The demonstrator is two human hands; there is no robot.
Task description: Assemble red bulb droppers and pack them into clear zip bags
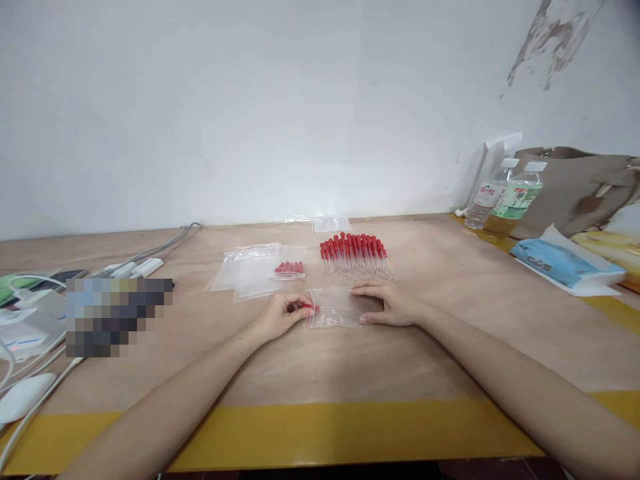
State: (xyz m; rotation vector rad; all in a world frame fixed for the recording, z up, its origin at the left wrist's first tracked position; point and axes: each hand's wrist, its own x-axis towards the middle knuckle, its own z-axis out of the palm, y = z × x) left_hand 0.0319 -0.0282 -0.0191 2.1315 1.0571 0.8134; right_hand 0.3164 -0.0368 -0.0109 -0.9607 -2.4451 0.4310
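Observation:
A clear zip bag with a red seal line at its left end lies flat on the table in front of me. My left hand is closed at that end, pinching a small red piece at the bag's mouth. The piece resembles the droppers' red tops; my fingers hide part of it. On the bag's right end rests my right hand, thumb and fingers spread apart. Just beyond is a row of thin clear droppers with red tops. To their left, several red tops show in another bag.
Flat clear bags lie left of centre, and another bag sits by the wall. Cables, a white charger and a blurred-out object occupy the left. On the right stand two bottles, a tissue pack and a handbag.

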